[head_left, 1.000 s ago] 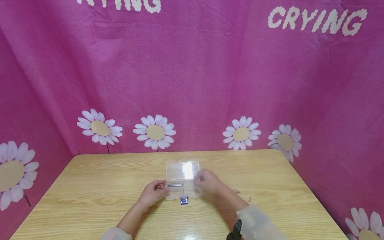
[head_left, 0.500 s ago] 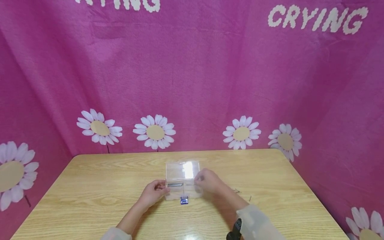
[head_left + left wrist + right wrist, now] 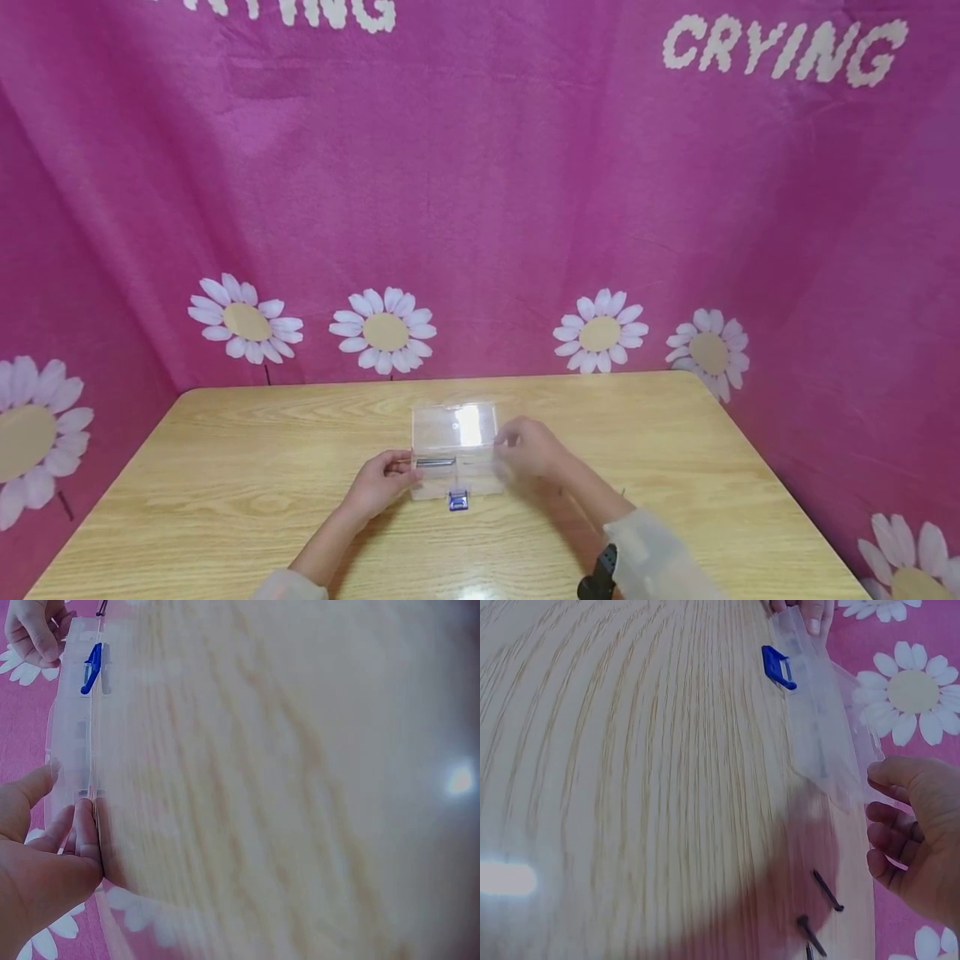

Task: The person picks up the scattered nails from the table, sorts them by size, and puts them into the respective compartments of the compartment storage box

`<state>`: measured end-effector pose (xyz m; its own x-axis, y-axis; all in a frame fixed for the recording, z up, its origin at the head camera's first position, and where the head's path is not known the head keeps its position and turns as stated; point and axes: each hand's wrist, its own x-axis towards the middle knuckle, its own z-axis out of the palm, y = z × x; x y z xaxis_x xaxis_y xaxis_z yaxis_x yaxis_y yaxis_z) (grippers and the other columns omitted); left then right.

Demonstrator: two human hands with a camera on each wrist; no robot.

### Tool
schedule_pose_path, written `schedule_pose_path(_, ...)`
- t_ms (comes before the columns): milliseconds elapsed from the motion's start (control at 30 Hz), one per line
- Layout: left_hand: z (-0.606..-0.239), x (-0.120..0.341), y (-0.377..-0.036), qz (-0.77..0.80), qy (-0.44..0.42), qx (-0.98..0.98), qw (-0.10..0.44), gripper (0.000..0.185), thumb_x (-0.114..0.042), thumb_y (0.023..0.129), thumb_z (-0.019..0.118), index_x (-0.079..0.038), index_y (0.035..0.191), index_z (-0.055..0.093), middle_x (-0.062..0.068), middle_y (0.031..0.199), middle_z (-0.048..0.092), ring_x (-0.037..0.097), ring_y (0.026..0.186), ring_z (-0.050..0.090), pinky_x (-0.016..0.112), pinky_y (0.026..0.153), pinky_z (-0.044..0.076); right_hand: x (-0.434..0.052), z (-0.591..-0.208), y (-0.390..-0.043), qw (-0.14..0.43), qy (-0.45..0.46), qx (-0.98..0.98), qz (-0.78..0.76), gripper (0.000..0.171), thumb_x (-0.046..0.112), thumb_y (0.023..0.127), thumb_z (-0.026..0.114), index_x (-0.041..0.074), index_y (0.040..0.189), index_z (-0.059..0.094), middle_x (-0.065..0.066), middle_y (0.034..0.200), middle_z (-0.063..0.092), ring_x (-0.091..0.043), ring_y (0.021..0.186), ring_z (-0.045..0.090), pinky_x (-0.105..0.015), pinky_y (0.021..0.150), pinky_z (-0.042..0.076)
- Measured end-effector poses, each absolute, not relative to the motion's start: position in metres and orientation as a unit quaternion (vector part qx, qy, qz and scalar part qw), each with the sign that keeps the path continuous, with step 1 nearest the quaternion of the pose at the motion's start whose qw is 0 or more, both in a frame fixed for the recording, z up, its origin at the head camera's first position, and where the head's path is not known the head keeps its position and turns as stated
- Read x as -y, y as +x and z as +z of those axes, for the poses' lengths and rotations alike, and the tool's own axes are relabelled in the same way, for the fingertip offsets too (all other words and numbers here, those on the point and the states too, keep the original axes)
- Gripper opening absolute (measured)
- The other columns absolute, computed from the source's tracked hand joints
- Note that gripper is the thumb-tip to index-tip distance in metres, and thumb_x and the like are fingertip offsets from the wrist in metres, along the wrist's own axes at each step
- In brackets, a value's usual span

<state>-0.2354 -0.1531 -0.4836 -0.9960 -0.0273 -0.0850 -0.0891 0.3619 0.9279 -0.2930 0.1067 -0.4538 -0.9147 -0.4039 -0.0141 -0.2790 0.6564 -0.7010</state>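
Note:
A clear plastic box point(image 3: 480, 483) lies on the table with its lid point(image 3: 435, 426) raised at the back and a blue latch point(image 3: 458, 500) at the front. Dark, slim metal pieces point(image 3: 436, 462) lie in its left compartment. My left hand point(image 3: 381, 483) holds the box's left end, thumb at one side and fingers at the other. At the right end is my right hand point(image 3: 528, 448), fingers loosely bent and thumb close to the lid edge; nothing shows between them in the right wrist view. Dark screws point(image 3: 827, 891) lie on the wood nearby.
The wooden table point(image 3: 262, 500) ends in front of a pink curtain point(image 3: 480, 208) with white flowers. A dark strap-like device point(image 3: 598, 575) sits at the right sleeve point(image 3: 660, 558). The right forearm passes over the area with the loose screws.
My right hand has drawn slightly to the right, away from the box's right compartment. My left hand stays on the box's left end, and the lid is still raised.

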Motion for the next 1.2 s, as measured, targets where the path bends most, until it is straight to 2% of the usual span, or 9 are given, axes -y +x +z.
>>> schedule_pose_path(267, -0.485, 0.152, -0.237, 0.558, -0.039, -0.828, 0.03, 0.041, -0.012, 0.082, 0.069, 0.005, 0.118, 0.058, 0.011, 0.094, 0.062, 0.014, 0.081, 0.054, 0.023, 0.067, 0.045, -0.124, -0.451, -0.295, 0.05, -0.197, -0.919, -0.338, 0.009, 0.015, 0.085, 0.063, 0.01, 0.09, 0.067, -0.003, 0.089, 0.061, -0.016, 0.082, 0.053, -0.032, 0.072, 0.046)
schedule_pose_path(933, -0.482, 0.154, -0.237, 0.563, -0.035, -0.825, 0.029, 0.042, -0.011, 0.083, 0.068, 0.007, 0.119, 0.056, 0.012, 0.095, 0.061, 0.015, 0.081, 0.054, 0.022, 0.065, 0.044, -0.168, -0.456, -0.297, 0.03, -0.176, -0.93, -0.322, 0.007, 0.014, 0.084, 0.064, 0.009, 0.086, 0.068, -0.002, 0.084, 0.061, -0.014, 0.079, 0.052, -0.031, 0.071, 0.045)
schedule_pose_path(1200, -0.482, 0.154, -0.235, 0.565, -0.033, -0.824, 0.03, 0.042, -0.01, 0.083, 0.068, 0.008, 0.119, 0.056, 0.013, 0.095, 0.062, 0.014, 0.08, 0.054, 0.021, 0.064, 0.044, -0.188, -0.455, -0.291, 0.045, -0.167, -0.934, -0.312, 0.008, 0.016, 0.085, 0.065, 0.009, 0.086, 0.068, -0.002, 0.083, 0.059, -0.014, 0.078, 0.052, -0.03, 0.068, 0.044)
